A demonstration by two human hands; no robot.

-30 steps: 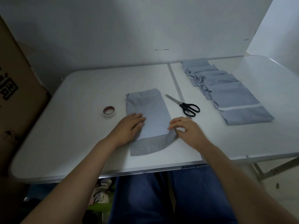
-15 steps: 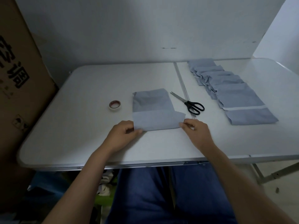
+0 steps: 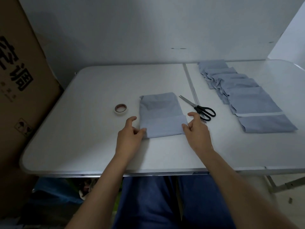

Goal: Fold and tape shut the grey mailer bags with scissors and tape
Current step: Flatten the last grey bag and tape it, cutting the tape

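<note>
Where the near end is folded up over its body, the grey mailer bag (image 3: 162, 116) lies flat at the worktop's (image 3: 82, 138) middle. Left hand (image 3: 130, 136) pinches the fold's left corner between thumb and fingers; right hand (image 3: 196, 131) pinches the right corner likewise, forefingers lifted. Just left sits the tape roll (image 3: 121, 109), just right the black-handled scissors (image 3: 198, 108), blades closed. Further right lies a row of overlapping grey bags (image 3: 244, 95)
</note>
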